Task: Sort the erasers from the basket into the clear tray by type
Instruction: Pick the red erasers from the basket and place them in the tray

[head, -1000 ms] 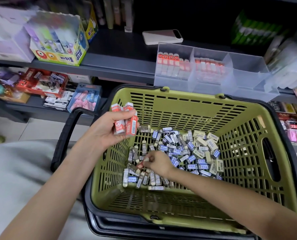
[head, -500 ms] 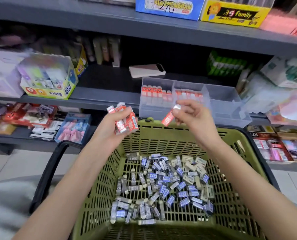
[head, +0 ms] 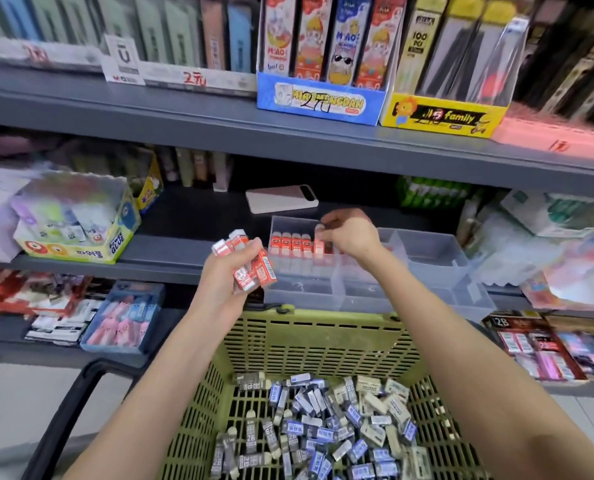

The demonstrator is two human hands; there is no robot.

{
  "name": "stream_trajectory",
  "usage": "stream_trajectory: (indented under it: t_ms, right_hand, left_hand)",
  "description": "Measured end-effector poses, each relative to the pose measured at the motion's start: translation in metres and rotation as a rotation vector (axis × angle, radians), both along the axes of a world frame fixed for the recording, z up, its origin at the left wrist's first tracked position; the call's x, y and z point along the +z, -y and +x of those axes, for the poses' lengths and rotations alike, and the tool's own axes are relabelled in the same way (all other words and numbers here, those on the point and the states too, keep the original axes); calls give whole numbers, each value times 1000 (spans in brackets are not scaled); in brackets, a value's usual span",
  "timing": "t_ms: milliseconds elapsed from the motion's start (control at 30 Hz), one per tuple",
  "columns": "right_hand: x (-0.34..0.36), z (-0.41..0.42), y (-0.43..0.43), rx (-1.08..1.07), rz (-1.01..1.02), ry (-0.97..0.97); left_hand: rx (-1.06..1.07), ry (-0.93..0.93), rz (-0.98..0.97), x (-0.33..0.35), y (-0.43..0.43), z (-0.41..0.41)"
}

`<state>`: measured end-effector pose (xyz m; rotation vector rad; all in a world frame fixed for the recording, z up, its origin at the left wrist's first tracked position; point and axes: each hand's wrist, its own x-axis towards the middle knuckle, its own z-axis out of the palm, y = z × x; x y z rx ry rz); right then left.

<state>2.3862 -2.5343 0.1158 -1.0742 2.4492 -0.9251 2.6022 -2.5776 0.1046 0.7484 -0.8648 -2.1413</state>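
The clear tray with several compartments sits on the middle shelf. A row of red erasers stands upright in its left compartment. My right hand pinches one red eraser at the right end of that row. My left hand holds a bunch of red erasers just left of the tray. Below, the green basket holds several blue, grey and beige erasers.
A phone lies on the shelf behind the tray. A glue box stands at the left. Stationery boxes line the upper shelf. The basket's black handle hangs at the lower left. More packets fill the lower shelf.
My right hand rose from the basket with one red eraser and brought it to the tray's left compartment. My view tilted upward. The left hand kept its bunch.
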Motion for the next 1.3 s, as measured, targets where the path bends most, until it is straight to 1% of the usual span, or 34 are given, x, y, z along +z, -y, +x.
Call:
stream_trajectory:
  t_ms: [67,133,167,233,267,300,400,433,467,500,533,567,600,633,667,767,833,900,967,1033,1067,1167,1300]
  right_hand:
    - [-1,-1,1,67,58,-61]
    - [-2,-1,-1,106,98,-183]
    - [-4,-1,-3,119,125,-299]
    - [-10,1,-3,152,177,-590]
    - [-12,2,-3,175,202,-690]
    - [-13,2,-3,192,226,-733]
    - [-7,4,-4,207,275,-713]
    - [-3,8,-6,193,259,-722]
    - [2,14,-9,170,186,-713]
    - [6,24,-13,153,57,-646]
    - [11,38,-18,168,-87,-502]
    - [15,56,-25,220,-193,-315]
    - [19,74,-32,278,-231,-150]
    - [21,91,-37,322,-227,-36]
    - [21,104,-41,345,-217,37]
    - [20,120,-44,318,-222,119]
    - [20,118,-45,334,-219,208]
    - [21,112,-50,365,-243,400]
    - [25,98,-53,308,-287,535]
    - [31,75,-55,180,-333,562]
    - [34,61,-54,121,-357,546]
    - [36,25,-49,15,-389,424]
    - [28,3,-26,-29,-399,269]
  left_hand:
    - [30,-7,44,-6,2,1]
    - [50,-8,100,-12,2,3]
    - [55,-8,121,-14,2,4]
    - [53,-15,136,-17,2,4]
    - [49,-15,138,-17,2,4]
    - [46,-12,134,-16,3,3]
    - [40,-5,82,-17,3,3]
    - [42,-8,68,-17,3,3]
    - [43,-8,52,-17,3,3]
    - [45,-6,32,-16,3,2]
    - [50,-3,11,-16,4,2]
    - [55,-5,-8,-16,4,2]
    - [61,-11,-33,-16,3,2]
    - [64,-16,-70,-15,2,2]
    - [65,-18,-117,-14,1,2]
    - [62,-2,-211,-12,-6,2]
    - [60,1,-225,-11,-8,3]
    - [50,-11,-230,-10,-9,3]
    - [61,0,-218,-10,-10,2]
    - [68,11,-195,-11,-10,2]
    - [62,7,-182,-12,-10,2]
    - [52,-8,-139,-13,-9,3]
    - [55,-10,-118,-13,-7,4]
